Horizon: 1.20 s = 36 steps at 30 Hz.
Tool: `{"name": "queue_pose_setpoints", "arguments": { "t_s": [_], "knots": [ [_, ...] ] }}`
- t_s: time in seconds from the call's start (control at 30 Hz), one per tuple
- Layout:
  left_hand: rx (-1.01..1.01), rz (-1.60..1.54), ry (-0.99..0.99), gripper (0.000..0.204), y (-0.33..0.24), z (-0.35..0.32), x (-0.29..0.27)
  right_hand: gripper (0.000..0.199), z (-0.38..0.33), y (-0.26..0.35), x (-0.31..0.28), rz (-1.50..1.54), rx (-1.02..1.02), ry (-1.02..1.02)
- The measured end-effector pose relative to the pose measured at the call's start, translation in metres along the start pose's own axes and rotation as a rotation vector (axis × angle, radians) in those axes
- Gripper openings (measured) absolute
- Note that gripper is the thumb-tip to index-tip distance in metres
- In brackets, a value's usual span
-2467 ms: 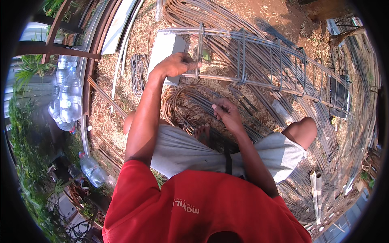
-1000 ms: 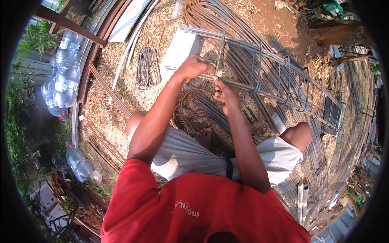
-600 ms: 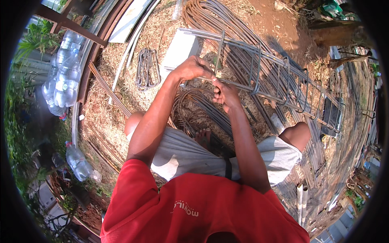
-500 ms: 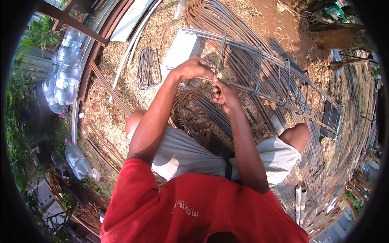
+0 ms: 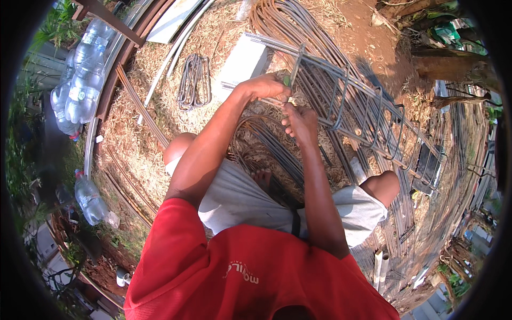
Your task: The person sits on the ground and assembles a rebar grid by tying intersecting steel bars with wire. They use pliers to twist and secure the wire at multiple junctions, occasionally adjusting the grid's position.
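A long rebar cage (image 5: 349, 128) of steel bars with several square stirrups slants from the upper middle to the right. Its left end rests by a white block (image 5: 242, 61). At the near corner of the end stirrup (image 5: 297, 66), my left hand (image 5: 266, 87) is closed around the stirrup's lower part and the bar there. Right beside it, my right hand (image 5: 301, 125) is closed, thumb and fingers pinched together just under the same joint. Whatever sits between those fingers is too small to make out.
Bent rebar rods (image 5: 288, 24) lie beneath and behind the cage, with more curved rods (image 5: 272, 141) by my feet. A stack of loose stirrups (image 5: 194, 82) lies on the straw to the left. Large plastic bottles (image 5: 85, 88) stand along the left edge.
Both hands stay at the same stirrup corner, with only slight finger and wrist movement. The whole view has shifted a little.
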State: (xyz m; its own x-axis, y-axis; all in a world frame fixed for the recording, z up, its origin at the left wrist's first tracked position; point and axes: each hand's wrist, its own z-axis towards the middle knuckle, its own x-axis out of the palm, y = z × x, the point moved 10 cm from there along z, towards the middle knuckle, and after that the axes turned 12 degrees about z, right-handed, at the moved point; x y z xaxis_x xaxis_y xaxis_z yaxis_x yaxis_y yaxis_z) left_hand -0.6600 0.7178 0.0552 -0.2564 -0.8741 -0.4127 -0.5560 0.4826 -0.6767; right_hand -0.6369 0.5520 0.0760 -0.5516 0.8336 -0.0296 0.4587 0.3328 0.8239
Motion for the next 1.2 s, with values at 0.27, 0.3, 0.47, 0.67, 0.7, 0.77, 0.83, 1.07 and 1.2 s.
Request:
{"name": "queue_pose_setpoints", "arguments": {
  "t_s": [0.27, 0.3, 0.47, 0.67, 0.7, 0.77, 0.83, 1.07, 1.2],
  "knots": [
    [0.021, -0.056, -0.013, 0.052, -0.011, 0.004, 0.008, 0.043, 0.007, 0.019, 0.003, -0.387, -0.09, 0.103],
    [0.013, 0.008, -0.019, 0.05, -0.013, 0.003, 0.007, 0.046, 0.007, 0.023, 0.004, -0.426, -0.122, 0.113],
    [-0.034, 0.126, 0.004, 0.042, -0.01, 0.006, 0.008, 0.048, 0.011, 0.032, 0.007, -0.583, -0.238, 0.081],
    [0.015, 0.243, 0.066, 0.036, 0.01, 0.043, 0.02, 0.049, 0.009, 0.037, 0.007, -0.779, -0.328, 0.057],
    [0.09, 0.277, 0.048, 0.034, 0.01, 0.049, 0.021, 0.05, 0.007, 0.042, 0.009, -0.825, -0.375, 0.06],
    [0.275, 0.381, 0.02, 0.029, 0.003, 0.057, 0.027, 0.049, 0.003, 0.055, 0.016, -0.864, -0.477, 0.097],
    [0.454, 0.584, -0.038, 0.025, -0.009, 0.055, 0.031, 0.045, 0.009, 0.05, 0.015, -0.736, -0.355, 0.159],
    [-0.042, 0.192, 0.055, 0.027, 0.001, 0.032, 0.019, 0.029, 0.017, -0.021, -0.002, 0.074, 0.078, 0.135],
    [-0.072, 0.089, 0.009, 0.035, -0.01, 0.014, 0.01, 0.027, 0.021, -0.072, 0.014, 0.838, 0.26, 0.064]
  ]
}}
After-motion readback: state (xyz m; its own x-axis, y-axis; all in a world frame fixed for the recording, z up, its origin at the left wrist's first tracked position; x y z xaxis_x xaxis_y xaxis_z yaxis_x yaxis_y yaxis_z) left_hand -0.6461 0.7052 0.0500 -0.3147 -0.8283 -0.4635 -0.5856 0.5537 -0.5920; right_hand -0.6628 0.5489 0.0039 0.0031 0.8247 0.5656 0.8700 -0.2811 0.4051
